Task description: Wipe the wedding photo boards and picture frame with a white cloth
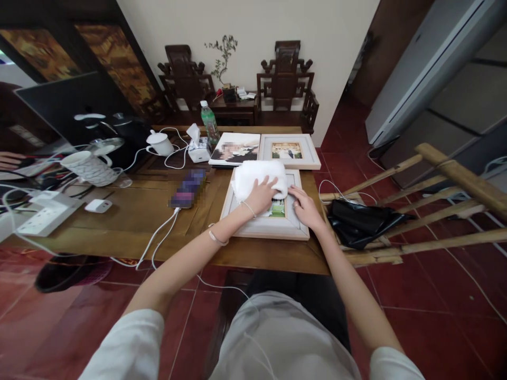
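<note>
A white cloth lies folded on the upper part of a light-framed picture near the table's front edge. My left hand rests on the cloth with its fingers spread, pressing it against the frame. My right hand touches the right side of the same frame, fingers stretched out and holding nothing. Part of a green photo shows below the cloth; the rest is hidden. Behind stand a second framed picture and a photo panel, lying side by side.
Left of the frame are a phone on a cable, a tissue box, a green bottle, a lidded cup, a mug and a power strip. Another person's hand shows at far left. A bamboo chair stands right.
</note>
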Tool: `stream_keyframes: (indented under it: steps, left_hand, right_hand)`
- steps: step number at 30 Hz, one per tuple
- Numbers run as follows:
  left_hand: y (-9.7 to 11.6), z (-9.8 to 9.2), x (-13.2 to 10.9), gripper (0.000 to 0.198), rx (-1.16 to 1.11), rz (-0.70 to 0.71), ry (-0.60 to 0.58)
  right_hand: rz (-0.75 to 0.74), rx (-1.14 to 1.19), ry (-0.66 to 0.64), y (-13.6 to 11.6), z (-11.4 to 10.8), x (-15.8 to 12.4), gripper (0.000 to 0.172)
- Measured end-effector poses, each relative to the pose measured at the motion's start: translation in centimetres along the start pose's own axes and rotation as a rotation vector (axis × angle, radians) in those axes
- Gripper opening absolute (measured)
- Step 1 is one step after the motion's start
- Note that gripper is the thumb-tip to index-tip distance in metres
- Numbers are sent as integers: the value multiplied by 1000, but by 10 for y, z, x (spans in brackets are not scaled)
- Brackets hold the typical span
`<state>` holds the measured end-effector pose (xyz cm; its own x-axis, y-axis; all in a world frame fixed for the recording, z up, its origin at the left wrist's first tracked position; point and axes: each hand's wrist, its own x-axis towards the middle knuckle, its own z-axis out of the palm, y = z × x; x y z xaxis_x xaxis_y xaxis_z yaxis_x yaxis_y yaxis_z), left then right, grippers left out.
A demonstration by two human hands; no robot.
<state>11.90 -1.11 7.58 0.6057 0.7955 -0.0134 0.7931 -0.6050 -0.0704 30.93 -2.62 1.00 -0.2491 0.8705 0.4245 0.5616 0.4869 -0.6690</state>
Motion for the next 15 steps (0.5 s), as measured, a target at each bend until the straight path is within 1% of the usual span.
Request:
stream_keyframes:
  steps: [3,7,10,12,13,15]
  left_hand:
    - [15,-13,-19,45,6,36,-79]
    - [39,-31,-59,37,-11,140,-183]
    - [54,-39,-85,33,-34,235,-180]
    - [58,-41,-92,33,-57,244,-147]
    - [57,-40,-90,34,-65,225,-131]
    - [52,-34,-78,39,-67,151,-119]
  right_hand:
    - [-5,-11,12,1,1,0,62]
    - [-24,-29,-11,3,2,-1,62]
    - [-29,-76,-42,4,2,0,59]
    - [-26,-98,-53,4,2,0,54]
    - [-24,-100,-57,3,2,1,51]
    - [-12,-86,-51,0,1,1,47]
